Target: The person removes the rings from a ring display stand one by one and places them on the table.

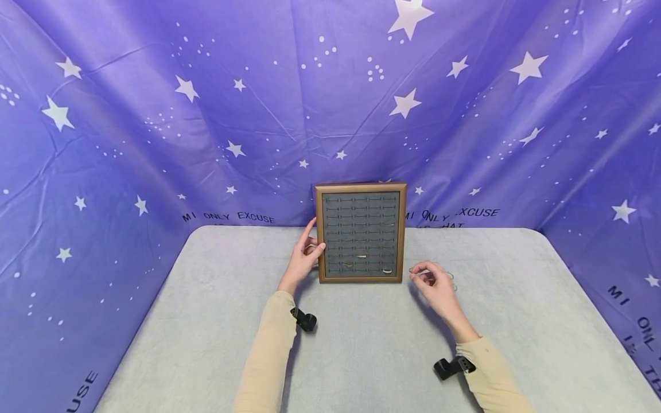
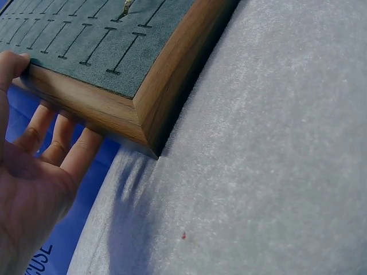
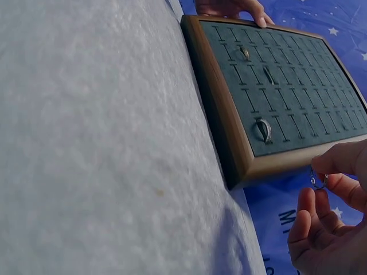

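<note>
A wood-framed ring display board (image 1: 360, 229) with a dark slotted insert stands upright on the table. My left hand (image 1: 302, 261) grips its left edge, thumb on the front of the frame and other fingers at the side and behind. Several rings sit in its slots: a gold-toned ring (image 3: 245, 53), a thin ring (image 3: 269, 75) and a wider silver ring (image 3: 264, 130) near a lower corner. Just right of the board, my right hand (image 1: 435, 287) pinches a small silver ring (image 3: 313, 180) between thumb and index finger, apart from the frame.
Thin ring-like loops (image 1: 452, 278) show beside the right hand, partly hidden by it. The grey table (image 1: 356, 344) has a purple star-printed cloth (image 1: 289, 115) behind it and at both sides. Black wrist cameras (image 1: 306, 320) are strapped over the sleeves.
</note>
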Demonstrator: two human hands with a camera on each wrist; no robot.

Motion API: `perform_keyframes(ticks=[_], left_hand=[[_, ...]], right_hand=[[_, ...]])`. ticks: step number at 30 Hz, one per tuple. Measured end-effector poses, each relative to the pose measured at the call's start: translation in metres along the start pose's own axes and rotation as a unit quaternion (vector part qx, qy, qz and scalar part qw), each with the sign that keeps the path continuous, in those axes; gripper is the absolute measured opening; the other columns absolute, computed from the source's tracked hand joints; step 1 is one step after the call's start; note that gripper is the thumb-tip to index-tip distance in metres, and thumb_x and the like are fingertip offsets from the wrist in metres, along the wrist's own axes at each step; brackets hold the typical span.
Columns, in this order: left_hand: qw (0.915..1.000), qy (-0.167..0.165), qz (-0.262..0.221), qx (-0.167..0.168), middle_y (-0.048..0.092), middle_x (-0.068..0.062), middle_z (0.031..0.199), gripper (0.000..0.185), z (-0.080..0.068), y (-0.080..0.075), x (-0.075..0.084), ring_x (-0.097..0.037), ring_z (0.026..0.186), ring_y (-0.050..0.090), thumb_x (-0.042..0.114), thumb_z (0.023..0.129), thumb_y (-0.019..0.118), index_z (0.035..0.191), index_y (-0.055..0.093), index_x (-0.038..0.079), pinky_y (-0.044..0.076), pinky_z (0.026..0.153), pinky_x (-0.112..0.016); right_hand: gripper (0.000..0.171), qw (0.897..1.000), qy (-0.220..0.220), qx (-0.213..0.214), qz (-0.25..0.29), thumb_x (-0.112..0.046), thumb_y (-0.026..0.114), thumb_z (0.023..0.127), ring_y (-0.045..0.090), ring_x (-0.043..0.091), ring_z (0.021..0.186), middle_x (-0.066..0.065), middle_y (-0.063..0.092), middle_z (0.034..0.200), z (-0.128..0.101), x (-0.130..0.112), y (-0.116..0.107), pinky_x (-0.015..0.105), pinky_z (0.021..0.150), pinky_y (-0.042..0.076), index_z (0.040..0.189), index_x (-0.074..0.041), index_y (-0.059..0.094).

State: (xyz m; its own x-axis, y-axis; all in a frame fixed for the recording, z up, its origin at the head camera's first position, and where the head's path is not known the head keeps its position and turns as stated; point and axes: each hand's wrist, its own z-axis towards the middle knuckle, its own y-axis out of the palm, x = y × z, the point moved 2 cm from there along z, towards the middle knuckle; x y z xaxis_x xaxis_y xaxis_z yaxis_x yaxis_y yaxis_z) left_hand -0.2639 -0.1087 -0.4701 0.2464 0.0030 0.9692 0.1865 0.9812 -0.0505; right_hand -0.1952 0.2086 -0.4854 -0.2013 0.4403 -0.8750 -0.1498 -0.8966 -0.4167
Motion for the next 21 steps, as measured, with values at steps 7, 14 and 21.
perform_keyframes(ticks=[7,14,21], left_hand=[[1.0,0.002,-0.008,0.0,0.052,-0.011,0.093,0.067,-0.001,0.001,0.001,-0.022,0.07,0.052,-0.001,0.095,0.057,0.153,0.025,0.008,0.048,0.058,-0.031],[0.9998,0.014,-0.014,0.003,0.049,-0.01,0.091,0.067,-0.001,0.002,0.001,-0.018,0.066,0.05,-0.004,0.094,0.057,0.152,0.024,0.003,0.047,0.057,-0.03],[0.9999,0.002,-0.012,0.002,0.049,-0.013,0.094,0.068,0.0,0.001,0.002,-0.023,0.069,0.05,-0.002,0.095,0.057,0.154,0.024,0.008,0.047,0.06,-0.035]], right_hand=[[0.005,1.0,0.003,0.011,-0.01,0.001,0.067,0.087,0.054,0.011,0.073,0.016,0.055,0.094,-0.004,0.007,-0.01,0.017,0.064,0.044,0.091,0.003,0.064],[0.005,0.999,0.018,0.022,-0.025,-0.001,0.066,0.087,0.054,0.008,0.07,0.012,0.055,0.092,-0.007,0.015,-0.023,0.016,0.061,0.043,0.091,0.001,0.064],[0.005,0.999,0.016,0.038,-0.026,0.0,0.066,0.087,0.055,0.004,0.069,0.012,0.056,0.092,-0.009,0.021,-0.036,0.016,0.06,0.043,0.091,0.002,0.064]])
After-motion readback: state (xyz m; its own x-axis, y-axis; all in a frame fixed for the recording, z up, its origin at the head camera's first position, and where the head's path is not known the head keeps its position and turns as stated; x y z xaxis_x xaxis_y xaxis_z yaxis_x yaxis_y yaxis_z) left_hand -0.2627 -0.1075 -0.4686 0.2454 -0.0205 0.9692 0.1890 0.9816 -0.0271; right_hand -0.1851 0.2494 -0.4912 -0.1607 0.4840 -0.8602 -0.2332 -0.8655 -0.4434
